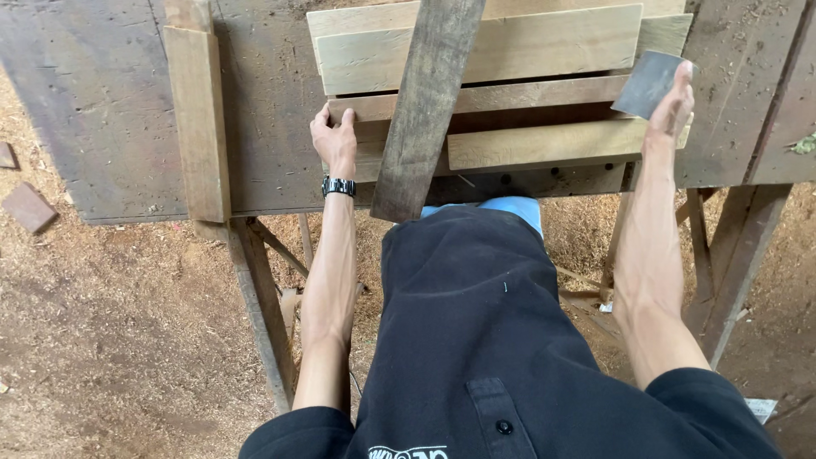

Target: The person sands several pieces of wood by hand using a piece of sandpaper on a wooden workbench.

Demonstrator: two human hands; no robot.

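Head view, occlusions and cropping. The pale boards point(510, 51) at upper centre run off the top edge, and a dark plank point(425, 110) laid across them hides their middle stretch. That plank's upper end is also cut by the top edge. The upright block point(197, 119) at upper left loses its top the same way. The right hand point(667, 115) covers part of a grey sheet point(648, 81), so its grip and the sheet's lower corner cannot be read. The left hand point(334, 144) shows only its back; the fingertips curl over a board edge. The workbench point(110, 110) extends beyond the frame, and the torso hides its near edge at centre.
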